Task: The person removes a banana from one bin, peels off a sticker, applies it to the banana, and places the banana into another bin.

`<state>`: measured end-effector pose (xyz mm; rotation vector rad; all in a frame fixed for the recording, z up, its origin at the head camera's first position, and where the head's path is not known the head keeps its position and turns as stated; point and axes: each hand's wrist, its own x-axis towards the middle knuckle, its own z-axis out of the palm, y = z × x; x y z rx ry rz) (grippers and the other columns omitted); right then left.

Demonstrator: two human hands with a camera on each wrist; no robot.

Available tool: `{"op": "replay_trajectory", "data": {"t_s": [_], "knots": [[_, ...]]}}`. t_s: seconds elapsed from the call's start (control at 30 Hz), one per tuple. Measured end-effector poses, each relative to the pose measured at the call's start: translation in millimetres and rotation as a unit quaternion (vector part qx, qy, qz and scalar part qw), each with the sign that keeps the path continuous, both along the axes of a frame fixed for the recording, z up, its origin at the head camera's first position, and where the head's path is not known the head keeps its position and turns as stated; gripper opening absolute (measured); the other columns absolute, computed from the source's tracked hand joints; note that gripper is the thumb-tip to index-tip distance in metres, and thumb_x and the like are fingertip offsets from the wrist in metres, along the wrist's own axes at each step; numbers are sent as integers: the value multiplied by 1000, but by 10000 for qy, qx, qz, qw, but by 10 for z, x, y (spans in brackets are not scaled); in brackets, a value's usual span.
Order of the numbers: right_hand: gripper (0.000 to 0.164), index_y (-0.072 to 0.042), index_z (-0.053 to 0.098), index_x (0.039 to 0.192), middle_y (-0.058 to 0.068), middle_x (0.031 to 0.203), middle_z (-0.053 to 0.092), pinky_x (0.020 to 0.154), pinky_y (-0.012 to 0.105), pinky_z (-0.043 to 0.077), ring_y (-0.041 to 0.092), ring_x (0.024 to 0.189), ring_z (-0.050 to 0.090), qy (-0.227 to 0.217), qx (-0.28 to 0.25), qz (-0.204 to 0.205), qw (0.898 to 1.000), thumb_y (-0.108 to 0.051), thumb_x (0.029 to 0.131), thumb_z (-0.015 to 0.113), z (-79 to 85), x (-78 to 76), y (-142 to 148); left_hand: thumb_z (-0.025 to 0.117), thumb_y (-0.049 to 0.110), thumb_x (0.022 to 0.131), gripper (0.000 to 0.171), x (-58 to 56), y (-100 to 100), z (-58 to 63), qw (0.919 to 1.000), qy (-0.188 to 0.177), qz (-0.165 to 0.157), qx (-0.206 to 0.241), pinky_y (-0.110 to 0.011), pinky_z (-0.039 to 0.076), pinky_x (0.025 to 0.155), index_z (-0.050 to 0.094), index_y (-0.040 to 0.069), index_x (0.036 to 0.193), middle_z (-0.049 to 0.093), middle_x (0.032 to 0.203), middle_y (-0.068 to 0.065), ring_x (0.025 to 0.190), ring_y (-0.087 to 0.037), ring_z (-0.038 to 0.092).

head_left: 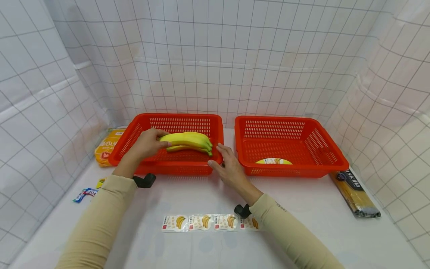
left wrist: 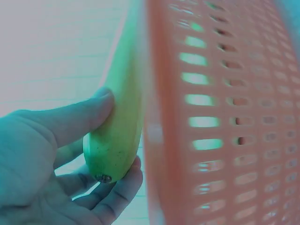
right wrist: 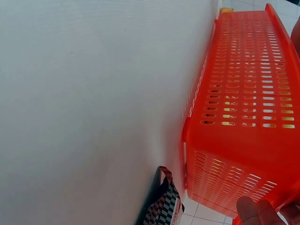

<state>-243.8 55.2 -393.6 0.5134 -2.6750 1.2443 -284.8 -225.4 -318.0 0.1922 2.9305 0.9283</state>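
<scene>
My left hand (head_left: 149, 144) grips the blunt end of a bunch of yellow bananas (head_left: 188, 139) at the left red basket (head_left: 178, 169). The thumb lies on one side of the banana (left wrist: 117, 126) in the left wrist view, with the fingers curled round the other. Green stems point right, toward my right hand (head_left: 231, 170). That hand is at the basket's front right corner, its fingers fairly straight and the thumb spread apart, fingertips right at the rim. In the right wrist view, its fingers (right wrist: 262, 213) show at the lower edge beside the basket wall (right wrist: 243, 145).
A second red basket (head_left: 295, 170) stands to the right, with a yellow-and-white banana label (head_left: 273, 161) inside. Banana stickers (head_left: 201, 223) lie in front. A pasta pack (head_left: 356, 194) is at right; an orange bag (head_left: 109, 147) and small blue wrappers (head_left: 85, 193) at left.
</scene>
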Motion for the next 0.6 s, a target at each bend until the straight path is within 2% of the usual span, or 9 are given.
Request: {"op": "replay_trajectory", "data": {"t_s": [0.17, 0.3, 0.43, 0.6], "knots": [[68, -12, 39, 143, 1, 151, 33, 108, 41, 37, 23, 140, 34, -52, 20, -5, 10000, -43, 87, 62, 22, -3, 2, 63, 32, 89, 53, 275, -60, 135, 9987, 264, 277, 350, -42, 45, 90, 50, 6, 134, 52, 124, -16, 108, -30, 46], [67, -11, 40, 142, 2, 151, 34, 107, 41, 39, 24, 139, 35, -113, -60, 23, 9999, -41, 87, 64, 38, -11, -4, 63, 37, 89, 56, 553, -82, 144, 9964, 385, 362, 670, -34, 46, 86, 49, 8, 135, 50, 126, -14, 109, -29, 46], [66, -9, 41, 141, 3, 150, 35, 102, 39, 44, 25, 136, 39, -181, -171, 43, 9997, -35, 86, 66, 57, -10, -8, 63, 40, 88, 55, 850, -26, 23, 9940, 438, 340, 945, -23, 46, 81, 50, 12, 133, 50, 125, -11, 107, -26, 49], [61, -5, 43, 139, 7, 148, 37, 96, 37, 48, 25, 131, 44, -26, -51, 21, 10000, -27, 88, 66, 66, -19, -10, 65, 36, 87, 49, 1121, 106, -263, 9931, 390, 335, 1052, -19, 46, 79, 53, 15, 130, 52, 121, -8, 103, -22, 50]]}}
